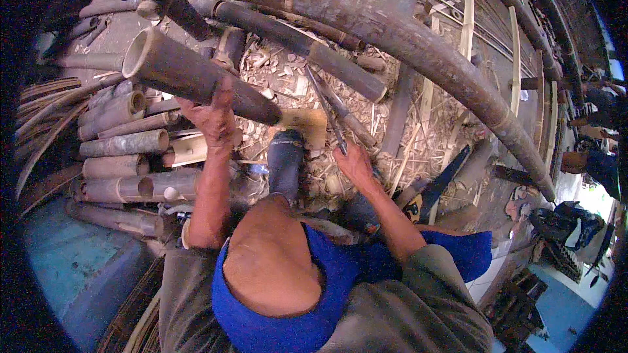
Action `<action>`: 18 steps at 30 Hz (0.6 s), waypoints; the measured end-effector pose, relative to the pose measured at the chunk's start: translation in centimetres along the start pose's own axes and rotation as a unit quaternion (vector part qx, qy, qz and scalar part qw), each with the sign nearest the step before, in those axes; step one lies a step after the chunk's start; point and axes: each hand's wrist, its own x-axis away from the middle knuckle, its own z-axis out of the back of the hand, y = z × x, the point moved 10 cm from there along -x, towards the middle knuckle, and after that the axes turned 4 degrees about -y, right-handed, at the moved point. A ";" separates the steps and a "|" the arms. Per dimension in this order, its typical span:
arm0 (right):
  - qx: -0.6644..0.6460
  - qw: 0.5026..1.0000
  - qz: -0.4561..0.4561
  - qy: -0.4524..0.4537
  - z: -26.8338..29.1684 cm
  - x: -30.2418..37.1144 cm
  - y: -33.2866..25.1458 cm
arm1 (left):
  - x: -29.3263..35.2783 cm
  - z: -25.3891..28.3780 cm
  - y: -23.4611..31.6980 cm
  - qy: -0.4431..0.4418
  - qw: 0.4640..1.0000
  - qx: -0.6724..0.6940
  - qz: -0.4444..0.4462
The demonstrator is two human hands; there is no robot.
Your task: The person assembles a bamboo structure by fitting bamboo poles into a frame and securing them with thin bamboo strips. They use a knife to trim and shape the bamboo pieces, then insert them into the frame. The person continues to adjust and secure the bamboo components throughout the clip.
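My left hand [212, 117] grips a thick bamboo section [180, 68] from below, fingers wrapped round it. The section tilts, with its pale hollow end up at the left and its other end down by a wooden block [311, 123] on the floor. My right hand [355, 165] is closed on the handle of a long narrow knife [323, 97]. Its blade points away from me, over the shavings and apart from the bamboo. In front of me, between my hands, is my dark-covered foot [286, 157].
Cut bamboo sections [124, 144] are stacked at the left. A long bamboo pole [366, 16] arches across the far side and down the right. Pale shavings [275, 68] cover the floor. A handsaw [448, 173] lies right of my right forearm. Several people [598, 157] show at the far right edge.
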 end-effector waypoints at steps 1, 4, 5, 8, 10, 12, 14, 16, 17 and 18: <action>-0.005 1.000 -0.008 -0.003 -0.4 0.1 0.3 | 0.2 0.0 -0.1 0.045 0.998 0.049 0.020; -0.003 1.000 0.010 0.003 -1.1 0.0 0.5 | 3.0 3.2 -4.8 0.161 0.985 -0.006 0.060; 0.008 0.999 0.040 0.017 -1.3 -0.1 0.4 | 4.0 3.7 -6.0 0.172 0.982 -0.006 0.071; 0.010 0.999 0.042 0.011 -1.4 0.0 0.0 | 5.9 5.7 -8.4 0.216 0.967 -0.005 0.137; -0.003 1.000 0.025 0.005 -0.8 0.4 -0.7 | 4.3 7.5 -7.6 0.185 0.974 0.031 0.124; -0.018 1.000 0.022 0.009 -0.6 0.5 -1.1 | 2.1 8.2 -5.4 0.155 0.981 0.036 0.110; 0.051 0.979 0.185 0.069 0.2 1.3 -3.5 | 1.7 9.7 -4.0 0.262 0.961 -0.008 0.092; 0.123 0.947 0.271 0.123 0.0 2.0 -4.8 | 2.0 10.8 -4.1 0.312 0.943 -0.039 0.108; 0.162 0.936 0.278 0.146 -0.3 1.8 -5.2 | 2.1 11.0 -4.8 0.301 0.947 -0.017 0.107; 0.144 0.945 0.257 0.144 -0.4 1.5 -4.6 | 2.1 11.1 -5.6 0.288 0.951 0.006 0.107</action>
